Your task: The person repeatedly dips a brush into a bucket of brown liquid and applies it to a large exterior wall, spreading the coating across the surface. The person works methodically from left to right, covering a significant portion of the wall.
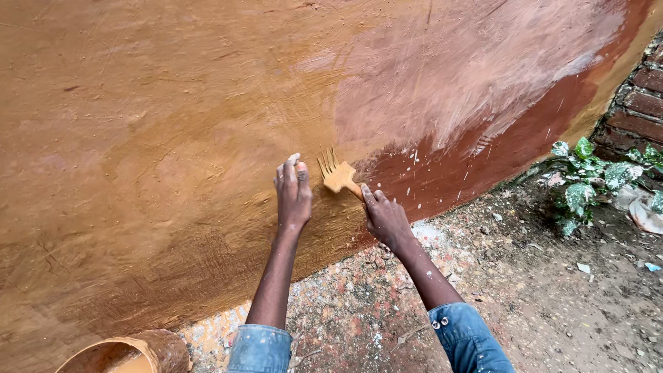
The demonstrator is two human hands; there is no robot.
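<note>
Orange-brown wet paint covers most of the big rough wall (pixel 138 138), and a patch of old dark red paint (pixel 469 152) still shows low down on the right. The wall is the biggest thing here, and both arms reach out to it.

Below it lies the gritty grey ground (pixel 539 290), dotted with paint drips because it sits right under the wall. A red brick wall (pixel 639 103) stands at the far right, with a leafy green plant (pixel 587 173) growing beside it, well away from the hands.

At the bottom left stands a round bucket smeared with orange-brown paint (pixel 138 352). It is near the person's left side, so it is easy to reach.

The left hand (pixel 293 193) is open and flat, with its fingers pressed on the wet wall. It holds nothing; it looks like it leans there for balance.

The right hand (pixel 387 217) is closed around the handle of a small flat paintbrush coated in orange-brown paint (pixel 336 174). The brush sits just beside the left hand, with its bristles touching the wall at the edge where orange meets red. The bristles fan out, likely because they are pushed hard.
</note>
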